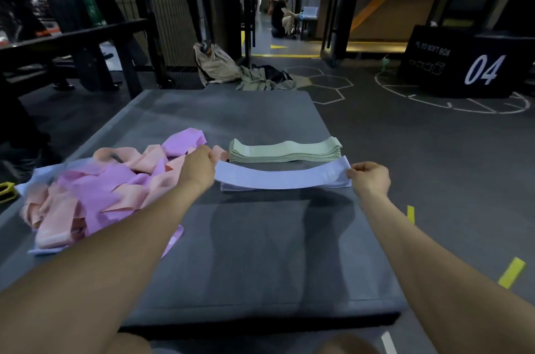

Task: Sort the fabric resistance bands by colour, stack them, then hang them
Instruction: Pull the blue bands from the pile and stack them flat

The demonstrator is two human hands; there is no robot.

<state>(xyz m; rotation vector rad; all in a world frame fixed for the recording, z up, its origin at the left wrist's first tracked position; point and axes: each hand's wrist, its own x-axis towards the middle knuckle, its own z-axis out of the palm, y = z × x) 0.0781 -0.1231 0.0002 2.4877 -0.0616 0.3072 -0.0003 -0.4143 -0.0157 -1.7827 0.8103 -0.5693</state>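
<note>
A pale blue fabric band (282,178) is stretched flat between both hands, just above another pale blue band (231,187) lying on the grey mat (246,252). My left hand (198,167) pinches its left end. My right hand (369,178) pinches its right end. Behind it lies a neat stack of several green bands (285,151). A loose heap of pink and purple bands (110,188) covers the mat's left side, with pale blue bands showing at its edges.
The mat is a raised grey pad on a dark gym floor. A black box marked 04 (469,64) stands far right. Bags and clothing (237,69) lie beyond the mat. A dark bench frame (86,43) is at left. A person crouches in the far corridor.
</note>
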